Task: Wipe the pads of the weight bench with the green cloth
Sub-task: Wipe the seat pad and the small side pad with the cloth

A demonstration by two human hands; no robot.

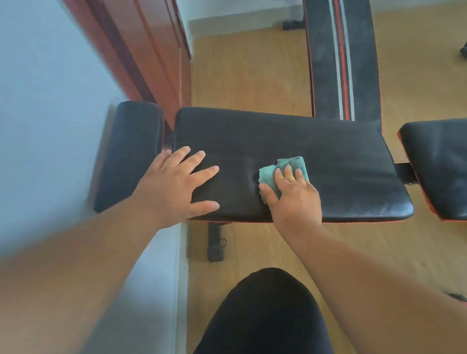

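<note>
The right hand point(294, 195) lies on top of the green cloth point(283, 172), fingers straight and thumb against the cloth's near-left edge. The cloth is folded into a compact wad, which keeps it under the palm so that pressure spreads over one patch. It sits near the middle of the wide pad point(330, 156), toward the near edge, flat on the black surface.

The left hand point(178, 182) rests open on the left end of the same pad, fingers spread, holding nothing. This placement probably braces the body and steadies the pad against the sideways push of wiping.

Three other pads show: a narrow side pad point(130, 153) by the wall at left, a square pad point(457, 167) at right, and a long striped backrest point(339, 58) running away over the wooden floor point(252, 74). None is touched by either hand.

The person's knee point(267, 326), in black fabric, sits close below the pad, so both arms reach it without stretching.
</note>
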